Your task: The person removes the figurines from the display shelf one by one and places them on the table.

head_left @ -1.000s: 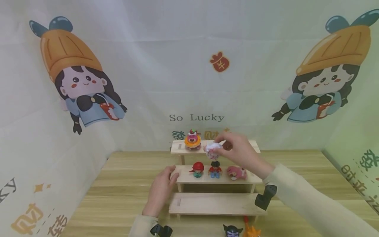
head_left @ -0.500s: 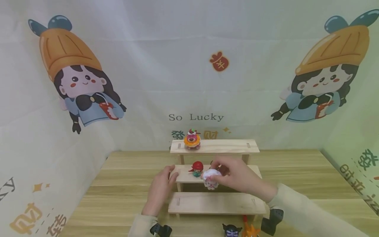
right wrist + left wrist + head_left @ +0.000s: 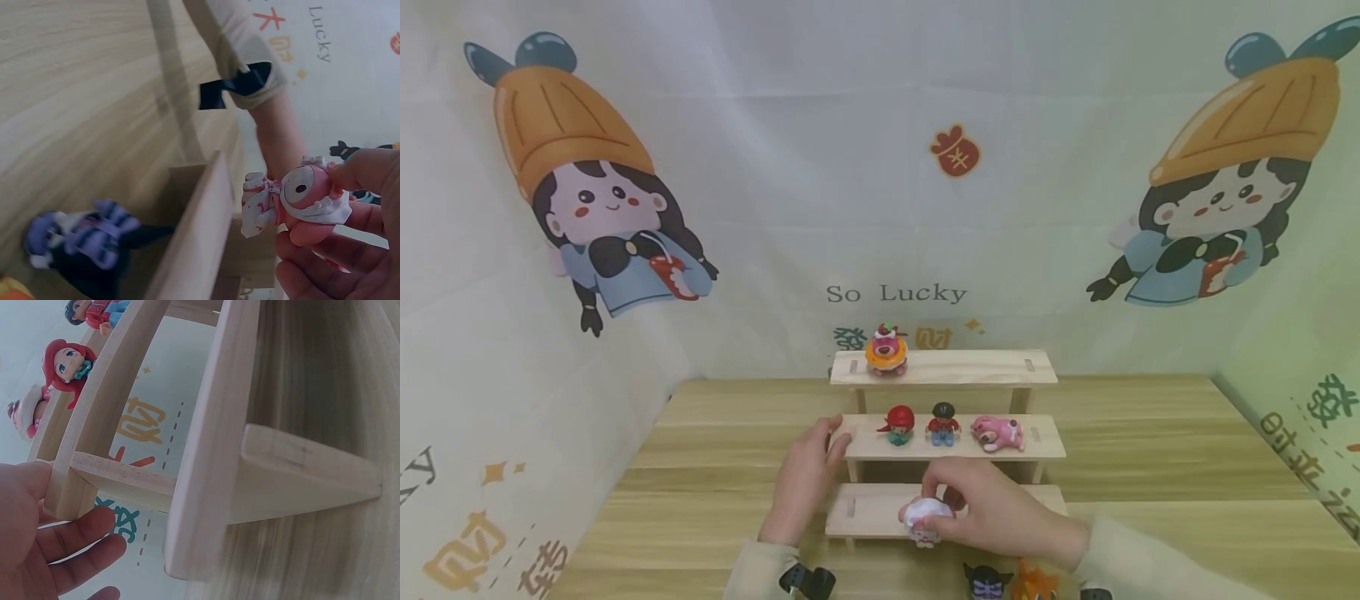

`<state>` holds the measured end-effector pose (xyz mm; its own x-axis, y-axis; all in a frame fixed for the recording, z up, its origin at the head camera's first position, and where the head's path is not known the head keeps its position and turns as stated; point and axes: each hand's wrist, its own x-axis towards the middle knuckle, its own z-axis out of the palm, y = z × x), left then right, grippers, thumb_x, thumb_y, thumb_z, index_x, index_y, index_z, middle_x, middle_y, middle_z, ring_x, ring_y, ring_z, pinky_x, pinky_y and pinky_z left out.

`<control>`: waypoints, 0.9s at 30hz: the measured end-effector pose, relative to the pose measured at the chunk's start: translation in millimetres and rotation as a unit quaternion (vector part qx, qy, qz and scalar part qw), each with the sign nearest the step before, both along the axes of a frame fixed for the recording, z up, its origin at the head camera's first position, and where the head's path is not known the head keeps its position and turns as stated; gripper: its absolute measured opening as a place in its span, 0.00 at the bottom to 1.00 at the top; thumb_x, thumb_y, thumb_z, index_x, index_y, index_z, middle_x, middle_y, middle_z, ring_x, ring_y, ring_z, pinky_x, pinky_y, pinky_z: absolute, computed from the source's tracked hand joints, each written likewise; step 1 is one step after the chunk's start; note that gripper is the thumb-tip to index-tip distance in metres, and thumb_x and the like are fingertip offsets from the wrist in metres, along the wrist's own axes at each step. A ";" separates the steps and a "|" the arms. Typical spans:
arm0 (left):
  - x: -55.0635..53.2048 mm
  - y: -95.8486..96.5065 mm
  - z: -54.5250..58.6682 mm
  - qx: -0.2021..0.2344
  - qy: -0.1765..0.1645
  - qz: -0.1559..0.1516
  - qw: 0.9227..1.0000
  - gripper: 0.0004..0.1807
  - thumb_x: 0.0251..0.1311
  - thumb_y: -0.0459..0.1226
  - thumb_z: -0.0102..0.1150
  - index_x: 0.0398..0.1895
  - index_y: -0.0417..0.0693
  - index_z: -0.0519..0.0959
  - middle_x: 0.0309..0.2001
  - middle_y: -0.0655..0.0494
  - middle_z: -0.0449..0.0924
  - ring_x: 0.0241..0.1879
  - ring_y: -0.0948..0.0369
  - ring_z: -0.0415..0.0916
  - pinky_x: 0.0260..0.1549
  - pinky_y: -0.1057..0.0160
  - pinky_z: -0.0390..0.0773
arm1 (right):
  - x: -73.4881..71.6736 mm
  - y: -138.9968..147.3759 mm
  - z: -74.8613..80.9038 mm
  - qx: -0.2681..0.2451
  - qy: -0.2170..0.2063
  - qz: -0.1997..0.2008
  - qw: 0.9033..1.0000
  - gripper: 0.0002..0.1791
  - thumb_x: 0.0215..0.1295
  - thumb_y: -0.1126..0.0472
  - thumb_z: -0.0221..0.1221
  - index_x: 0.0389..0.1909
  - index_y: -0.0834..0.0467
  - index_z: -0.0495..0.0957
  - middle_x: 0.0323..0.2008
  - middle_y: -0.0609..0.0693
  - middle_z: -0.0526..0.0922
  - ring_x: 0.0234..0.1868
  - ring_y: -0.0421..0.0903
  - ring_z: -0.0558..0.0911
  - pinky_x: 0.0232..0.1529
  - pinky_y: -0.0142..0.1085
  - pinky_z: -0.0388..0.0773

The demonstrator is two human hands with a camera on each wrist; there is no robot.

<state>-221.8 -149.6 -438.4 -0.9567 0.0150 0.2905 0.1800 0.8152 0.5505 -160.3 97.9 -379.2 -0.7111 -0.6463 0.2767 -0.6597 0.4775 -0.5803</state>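
Note:
My right hand (image 3: 1000,508) pinches a small pink figurine (image 3: 306,197) by its head, between thumb and fingers. This figurine wears a white cap and white-and-pink clothes, and in the head view it overlaps the front edge of the lowest step (image 3: 872,517). With my left hand (image 3: 805,471) I hold the left end of the middle step of a wooden stepped display shelf (image 3: 94,431), thumb on one side and fingers on the other. On that step stand a red-haired figurine (image 3: 898,425) and a black-hatted figurine (image 3: 943,425), and a pink bear figurine (image 3: 997,433) lies beside them.
A bear figurine in an orange ring (image 3: 887,352) stands at the left of the top step. In front of the shelf are a black-and-purple figurine (image 3: 987,582) and an orange figurine (image 3: 1036,581). A printed cloth (image 3: 775,250) hangs behind the wooden table (image 3: 662,483).
My right hand has carried the pink figurine down from near the top step, past the middle one, to the lowest step. My left hand has stayed at the shelf's left end.

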 end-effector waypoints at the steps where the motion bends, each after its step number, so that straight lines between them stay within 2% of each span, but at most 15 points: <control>1: -0.1 -0.1 0.0 -0.001 0.001 0.000 1.000 0.20 0.68 0.44 0.52 0.57 0.42 0.74 0.48 0.43 0.82 0.38 0.54 0.79 0.41 0.52 0.79 | 1.6 -0.5 -3.2 0.004 -0.001 0.002 1.000 0.10 0.56 0.57 0.67 0.31 0.49 0.73 0.28 0.37 0.74 0.28 0.33 0.72 0.30 0.25 0.71; 6: 0.2 0.1 0.6 -0.002 0.002 -0.001 1.000 0.20 0.68 0.44 0.53 0.57 0.42 0.74 0.48 0.44 0.81 0.37 0.55 0.78 0.40 0.52 0.79 | 8.3 -1.5 -19.8 0.027 -0.012 0.010 1.000 0.11 0.54 0.59 0.67 0.30 0.48 0.72 0.24 0.36 0.71 0.25 0.31 0.70 0.26 0.23 0.67; 14: -0.8 0.4 1.5 0.007 0.007 -0.001 1.000 0.21 0.68 0.44 0.52 0.58 0.42 0.73 0.48 0.44 0.81 0.39 0.54 0.79 0.40 0.53 0.79 | 10.5 0.2 -43.9 0.038 -0.026 0.026 0.999 0.11 0.55 0.55 0.68 0.29 0.49 0.72 0.23 0.34 0.69 0.24 0.30 0.66 0.26 0.22 0.65; 22: -1.3 0.1 -0.4 0.007 -0.002 0.003 1.000 0.21 0.68 0.45 0.52 0.58 0.42 0.74 0.49 0.44 0.81 0.41 0.53 0.80 0.41 0.52 0.79 | 13.1 -2.2 -54.4 0.062 -0.087 0.016 0.994 0.10 0.58 0.49 0.66 0.28 0.47 0.74 0.24 0.33 0.69 0.25 0.32 0.69 0.27 0.25 0.67; 27: -0.3 -0.2 -1.1 0.007 -0.006 0.003 1.000 0.21 0.68 0.45 0.52 0.57 0.42 0.74 0.50 0.44 0.81 0.40 0.53 0.80 0.41 0.52 0.79 | 14.4 -1.7 -59.9 0.067 -0.096 0.014 0.993 0.10 0.58 0.50 0.66 0.29 0.47 0.75 0.25 0.33 0.70 0.26 0.31 0.69 0.28 0.24 0.68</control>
